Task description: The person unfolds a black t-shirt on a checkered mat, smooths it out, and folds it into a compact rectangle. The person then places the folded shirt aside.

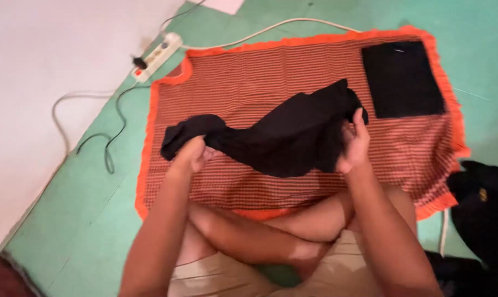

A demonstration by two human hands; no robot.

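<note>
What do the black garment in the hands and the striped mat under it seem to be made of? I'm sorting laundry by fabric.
Black garment: soft matte cloth, probably a knit; it droops and creases between the left hand and right hand. Striped mat: flat woven textile, orange and dark stripes, with a plain orange border, likely cotton or synthetic.

The black garment (282, 137) is soft matt cloth, limp and creased. The mat (249, 82) beneath is woven cloth in fine orange and dark stripes, with a plain orange cloth border. The folded black piece (402, 78) on it is flat matt cloth. The power strip (156, 55) is smooth white plastic. The green floor (78, 203) looks smooth, dull.
</note>
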